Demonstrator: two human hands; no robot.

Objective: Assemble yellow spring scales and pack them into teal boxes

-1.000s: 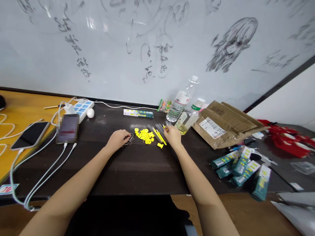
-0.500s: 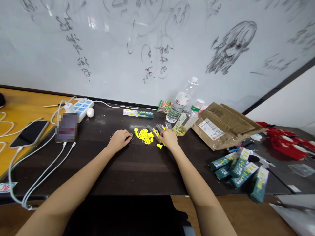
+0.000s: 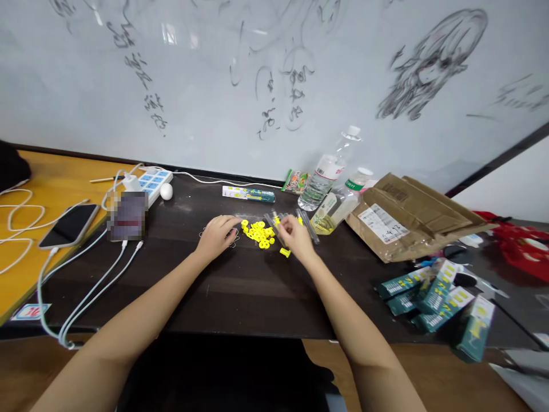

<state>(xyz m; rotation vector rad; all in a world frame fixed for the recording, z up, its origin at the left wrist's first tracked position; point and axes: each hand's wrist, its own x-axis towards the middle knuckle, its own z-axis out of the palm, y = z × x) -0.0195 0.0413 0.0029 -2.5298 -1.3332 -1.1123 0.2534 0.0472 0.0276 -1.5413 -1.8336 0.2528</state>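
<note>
My left hand point(image 3: 218, 237) rests low over the dark table, fingers slightly curled and thumb apart, holding nothing that I can see. Thin loops point(image 3: 234, 229) like fine rubber bands or rings lie under and around it. Between my hands is a pile of small yellow plastic pieces point(image 3: 258, 232), some ring-shaped. My right hand point(image 3: 295, 236) is pinched at the clear plastic tubes point(image 3: 307, 224); its fingers hide what they grip. A yellow piece shows beside the fingertips. One separate yellow piece point(image 3: 285, 252) lies just below that hand.
Behind the pile lies a long green-and-white box point(image 3: 249, 194). Two bottles, a water bottle point(image 3: 323, 177) and a green-labelled bottle point(image 3: 338, 203), stand before a cardboard parcel point(image 3: 394, 220). Several green boxes point(image 3: 441, 309) lie right. Phones and cables sit left by a power strip point(image 3: 154, 183).
The view has shifted, so the tabletop things appear further right. My right hand has lifted slightly from among the tubes, its fingers now pinched. My left hand has its thumb and fingers further apart.
</note>
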